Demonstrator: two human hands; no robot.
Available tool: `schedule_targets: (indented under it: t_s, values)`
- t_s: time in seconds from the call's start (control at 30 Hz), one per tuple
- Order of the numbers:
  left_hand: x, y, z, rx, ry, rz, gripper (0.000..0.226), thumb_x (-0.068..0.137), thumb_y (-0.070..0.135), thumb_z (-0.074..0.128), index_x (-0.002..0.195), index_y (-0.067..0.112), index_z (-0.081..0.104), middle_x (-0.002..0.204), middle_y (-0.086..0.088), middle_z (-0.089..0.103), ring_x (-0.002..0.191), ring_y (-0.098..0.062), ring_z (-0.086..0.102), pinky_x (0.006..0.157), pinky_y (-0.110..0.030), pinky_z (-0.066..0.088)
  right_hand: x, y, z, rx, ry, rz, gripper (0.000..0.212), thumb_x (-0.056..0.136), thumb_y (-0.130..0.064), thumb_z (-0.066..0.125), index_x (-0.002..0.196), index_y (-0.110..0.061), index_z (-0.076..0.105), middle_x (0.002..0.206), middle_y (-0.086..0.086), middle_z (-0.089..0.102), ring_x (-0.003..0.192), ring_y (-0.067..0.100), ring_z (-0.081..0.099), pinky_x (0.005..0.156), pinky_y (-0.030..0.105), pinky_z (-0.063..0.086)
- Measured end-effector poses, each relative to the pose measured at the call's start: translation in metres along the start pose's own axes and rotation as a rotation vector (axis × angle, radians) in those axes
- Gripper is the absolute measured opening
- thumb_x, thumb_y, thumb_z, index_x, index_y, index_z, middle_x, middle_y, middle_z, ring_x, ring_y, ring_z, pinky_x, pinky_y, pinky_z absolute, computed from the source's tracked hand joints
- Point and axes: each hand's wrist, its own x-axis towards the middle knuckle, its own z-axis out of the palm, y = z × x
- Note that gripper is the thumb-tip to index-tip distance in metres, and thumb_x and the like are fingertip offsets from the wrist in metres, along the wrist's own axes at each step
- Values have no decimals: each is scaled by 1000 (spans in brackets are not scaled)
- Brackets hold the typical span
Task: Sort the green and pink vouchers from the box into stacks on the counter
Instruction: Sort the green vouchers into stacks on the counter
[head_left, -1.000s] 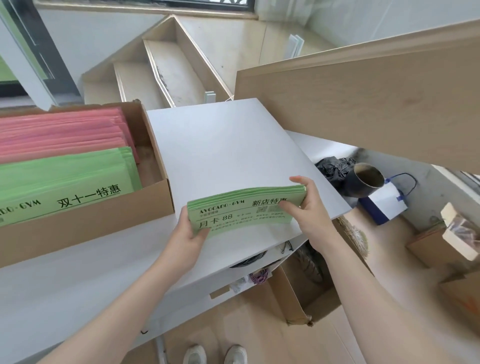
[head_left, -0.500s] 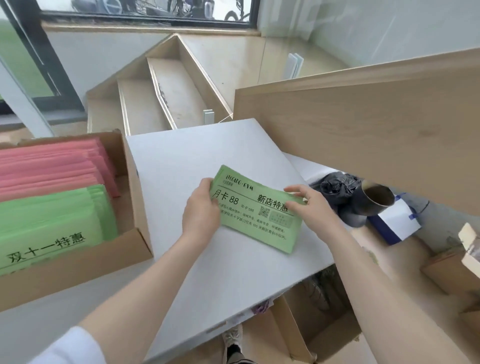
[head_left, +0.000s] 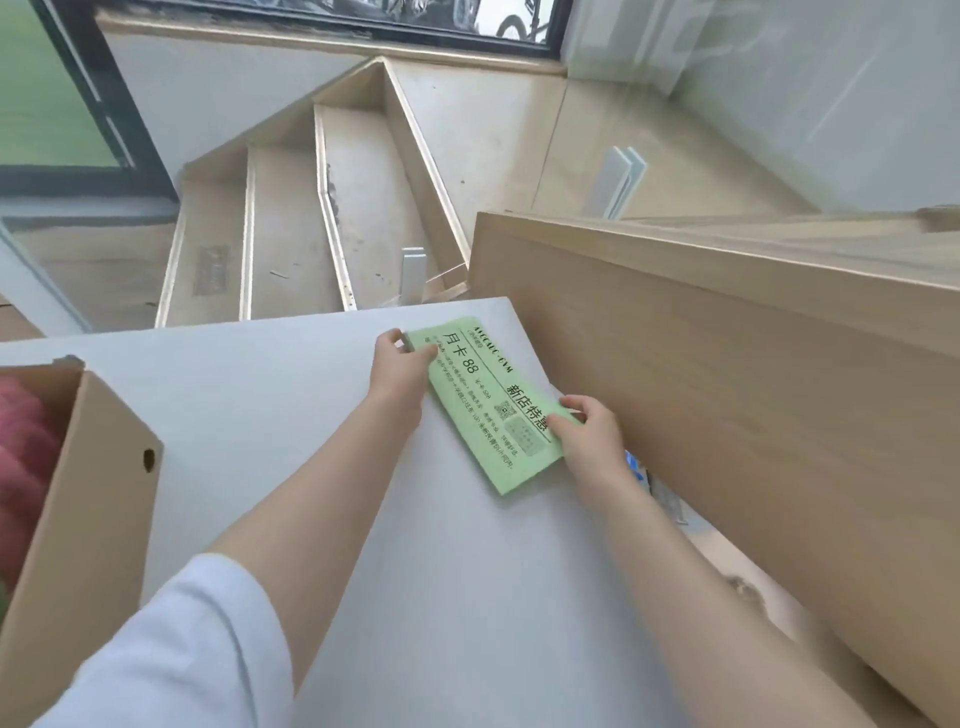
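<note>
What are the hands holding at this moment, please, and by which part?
Both hold the green voucher stack by its short ends: left hand at the far end, right hand at the near end.

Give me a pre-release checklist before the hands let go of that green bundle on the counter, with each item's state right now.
1. Green vouchers lying flat on the white counter: ok, though whether they are fully set down cannot be told.
2. Left hand on the far end of the bundle: ok, fingers hold it there.
3. Right hand on the near end: ok, fingers curl over the edge.
4. Bundle wholly on the counter: ok, though its right side lies close to the counter edge by the wooden panel.
5. Edges squared: cannot tell, only the top sheet shows.
6. Cardboard box apart from the bundle: ok, pink vouchers show inside.
</note>
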Motion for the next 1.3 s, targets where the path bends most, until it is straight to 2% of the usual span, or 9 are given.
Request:
schedule_targets:
  t_s: [0.13,0.3,0.47,0.67,0.83,0.9,0.97,1.03,1.3]
  values:
    - [-8,-6,3,126,-146,83,35,96,2,38,129,12,36,111,3,58,103,-17,59,70,-20,46,5,1,15,-142,1,-74,39,86,-16,55,124,-8,55,121,1,59,113,21,56,96,36,44]
    - [-48,-30,4,40,-133,57,27,101,20,31,124,12,42,117,0,59,87,-1,58,49,-5,44,-6,-4,26,-278,61,-213,36,95,-6,35,127,-3,51,130,16,47,121,30,42,101,33,34]
    - [-55,-44,8,-30,-177,10,38,102,26,26,137,14,36,130,2,55,100,-6,57,56,-3,46,3,-11,20,-210,4,-206,36,95,-5,36,126,-6,55,129,8,57,121,21,48,97,23,33]
    - [-38,-33,16,-64,-235,-9,42,102,25,30,144,21,28,105,20,55,83,9,53,58,-6,45,13,-19,17,-125,-15,-158,38,89,-1,41,121,-8,60,119,1,64,107,16,58,96,27,43]
    - [-17,-34,10,-41,-226,-16,48,99,38,32,142,18,33,141,6,45,123,-8,47,103,-28,37,14,-20,20,-121,-12,-182,22,87,-2,48,103,2,62,105,18,67,100,34,59,90,43,45]
    - [-19,-29,9,-42,-232,-6,37,101,33,31,133,19,43,126,16,54,110,1,51,91,-17,36,19,-17,21,-172,-25,-206,21,86,-4,51,104,0,63,106,18,64,98,32,59,91,43,46]
    - [-24,-28,8,-31,-231,-3,25,102,26,31,99,22,55,87,23,65,77,13,59,69,-6,42,23,-15,20,-236,-43,-228,28,87,-5,53,113,-5,63,112,12,60,100,25,58,92,37,45]
    - [-35,-25,7,-33,-223,8,30,102,22,31,77,26,47,68,22,58,56,17,57,53,-5,42,25,-16,19,-260,-74,-241,32,87,-7,54,119,-8,60,117,8,57,103,21,57,93,32,43]
    - [-47,-36,-3,14,-313,21,29,103,27,25,111,25,53,104,18,61,88,14,58,74,-10,41,33,-18,16,-369,-152,-280,33,91,-10,48,121,-14,60,122,11,55,109,24,54,93,29,39]
